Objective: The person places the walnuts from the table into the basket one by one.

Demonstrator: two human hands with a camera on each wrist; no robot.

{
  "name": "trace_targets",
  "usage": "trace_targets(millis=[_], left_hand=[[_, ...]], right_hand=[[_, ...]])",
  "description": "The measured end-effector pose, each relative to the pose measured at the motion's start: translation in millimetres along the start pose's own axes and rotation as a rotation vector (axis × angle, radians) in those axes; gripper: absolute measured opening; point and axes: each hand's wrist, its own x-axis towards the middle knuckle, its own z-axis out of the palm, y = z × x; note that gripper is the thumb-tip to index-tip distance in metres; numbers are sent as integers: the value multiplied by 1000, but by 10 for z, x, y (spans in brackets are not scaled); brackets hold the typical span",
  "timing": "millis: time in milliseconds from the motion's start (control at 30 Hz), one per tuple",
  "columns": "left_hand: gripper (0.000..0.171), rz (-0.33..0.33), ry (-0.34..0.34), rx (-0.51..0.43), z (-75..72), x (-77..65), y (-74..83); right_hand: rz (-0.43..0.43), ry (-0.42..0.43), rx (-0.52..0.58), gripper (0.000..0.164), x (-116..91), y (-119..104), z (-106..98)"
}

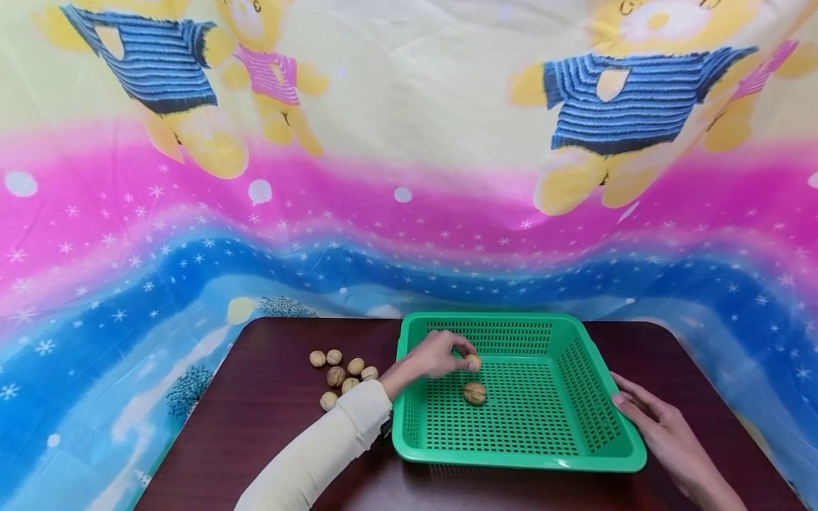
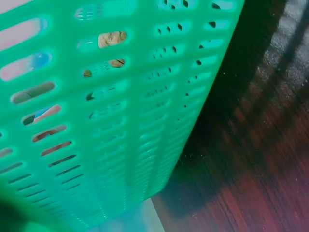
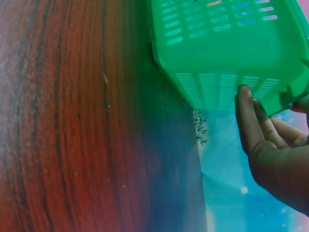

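Observation:
A green plastic basket [image 1: 486, 460] with slotted walls stands on the dark table. Inside it my left hand [image 1: 441, 355] pinches a walnut [image 1: 473, 362] between thumb and fingertips, above the basket's floor. Just below, a second walnut [image 1: 475, 394] lies on that floor. At the basket's right side my right hand [image 1: 661, 426] touches the outer wall with fairly straight fingers, the thumb by the rim. The right wrist view shows these fingers [image 3: 251, 116] against the green wall [image 3: 227, 92]. In the left wrist view the basket wall [image 2: 135, 140] hides the left hand.
Several walnuts [image 1: 336, 376] lie loose on the table [image 1: 255, 397] left of the basket, beside the left forearm's pale sleeve [image 1: 332, 440]. Behind the table's far edge hangs a cloth [image 1: 409, 234] printed with bears and snowflakes.

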Motion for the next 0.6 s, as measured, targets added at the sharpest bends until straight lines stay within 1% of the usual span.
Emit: trace_targets(millis=[133,267,433,600], left_hand=[[31,-14,-11,18,4,5,5],[33,-25,-21,12,2,-3,12],[37,-18,-27,12,0,-4,9],[38,-21,-28,-8,1,-2,-8]], right_hand=[[11,-2,-3,79,3,0,-6],[15,-2,-7,79,7,0,-10],[12,-2,-22,79,12,-5,-11],[12,-1,-37,79,13,-9,-9]])
